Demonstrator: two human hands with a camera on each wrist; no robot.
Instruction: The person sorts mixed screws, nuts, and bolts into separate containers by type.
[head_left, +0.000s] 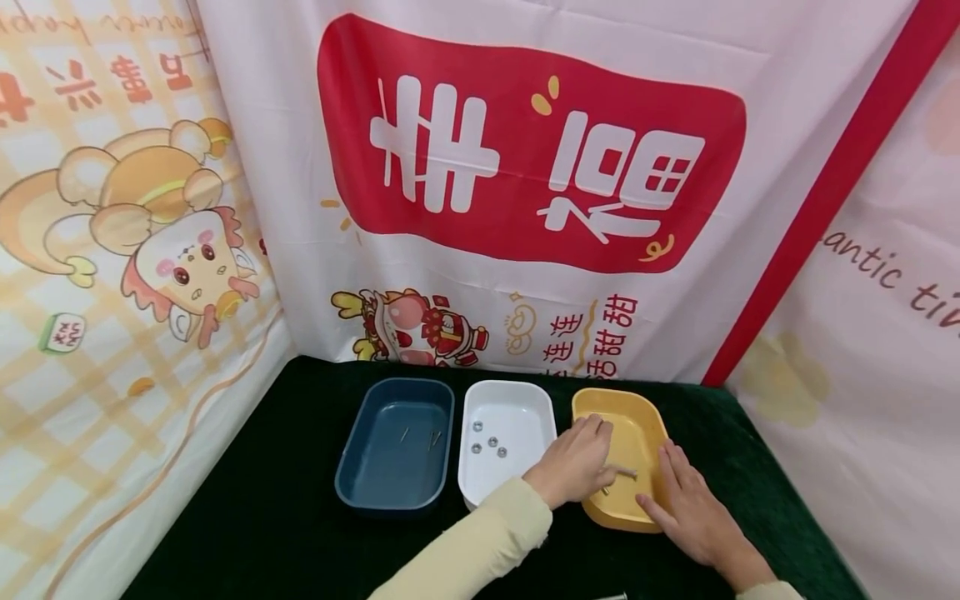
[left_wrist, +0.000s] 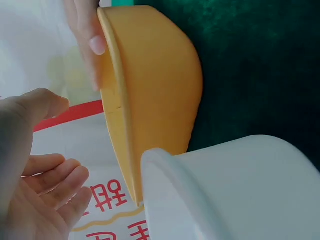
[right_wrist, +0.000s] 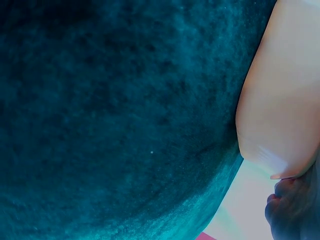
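My left hand [head_left: 573, 462] reaches over the left side of the yellow tray [head_left: 648, 421]. In the left wrist view its fingers are loosely bent, the thumb stands apart, and nothing shows between them. Near the thumb, a grey bolt-like piece [head_left: 627, 472] appears inside the tray, with a small brass-coloured piece [head_left: 606, 490] close by; the hand partly hides this spot. My right hand [head_left: 693, 508] rests against the tray's right side, fingers straight along the rim and thumb over the near right corner. The right wrist view shows mostly dark green cloth [right_wrist: 120, 100].
Left of the yellow tray stands a white tray [head_left: 506, 396] with several hex nuts [head_left: 492, 442]. Further left, a blue tray [head_left: 393, 492] holds a few thin screws [head_left: 434, 439]. A silver piece [head_left: 615, 597] is cut off at the bottom edge. Printed curtains [head_left: 525, 292] surround the green-covered table.
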